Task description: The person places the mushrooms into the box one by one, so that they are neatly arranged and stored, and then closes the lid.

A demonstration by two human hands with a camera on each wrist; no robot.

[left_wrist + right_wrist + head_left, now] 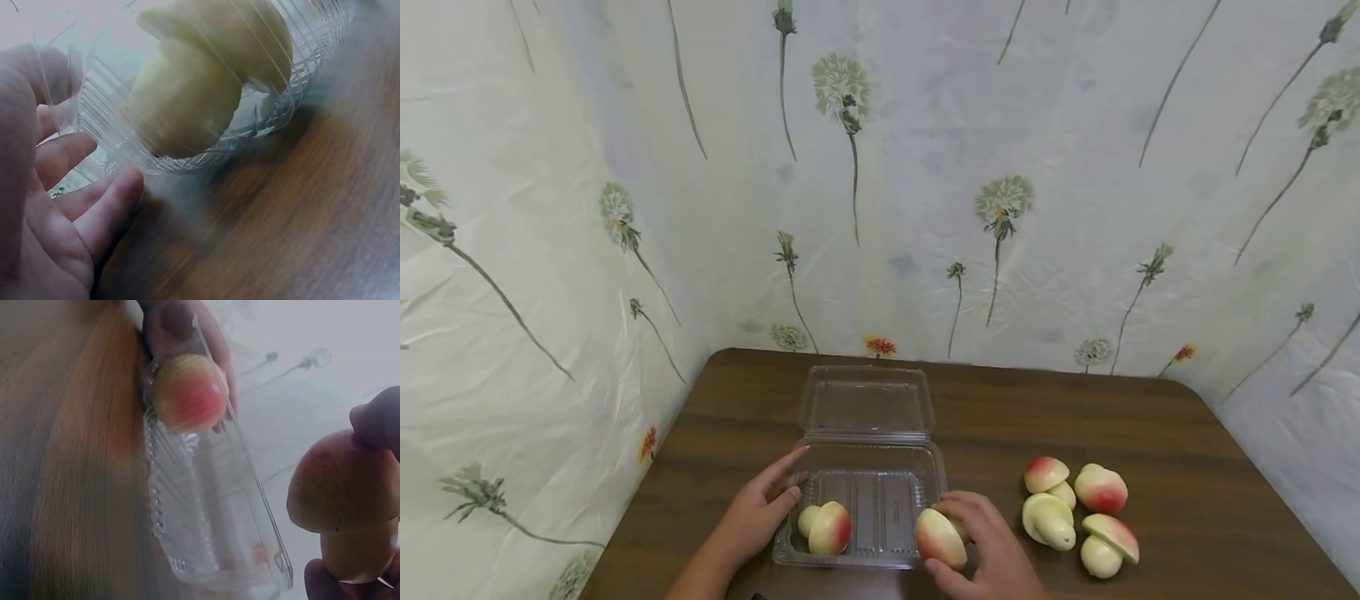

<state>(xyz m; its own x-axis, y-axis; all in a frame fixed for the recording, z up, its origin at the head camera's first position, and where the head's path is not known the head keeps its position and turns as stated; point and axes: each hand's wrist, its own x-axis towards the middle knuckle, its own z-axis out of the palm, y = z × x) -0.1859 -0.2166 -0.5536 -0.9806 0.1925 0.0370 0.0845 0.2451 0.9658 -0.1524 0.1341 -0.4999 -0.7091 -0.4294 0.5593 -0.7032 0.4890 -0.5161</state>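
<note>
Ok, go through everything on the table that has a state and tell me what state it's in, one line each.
Clear clamshell box: open, lid laid back flat on the table.
Mushroom in the box: lying on its side at the left end.
Mushroom in the right hand: gripped at the box's right front corner.
Four loose mushrooms: lying in a cluster right of the box.
Left hand: fingers on the box's left wall.
Right hand: curled round its mushroom.

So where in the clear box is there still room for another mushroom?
The clear box has bare floor in its middle and back, between the mushroom at its left end and the one the right hand holds at its right edge. The left hand presses its left wall. The table is crowded to the right, around four loose mushrooms.
</note>
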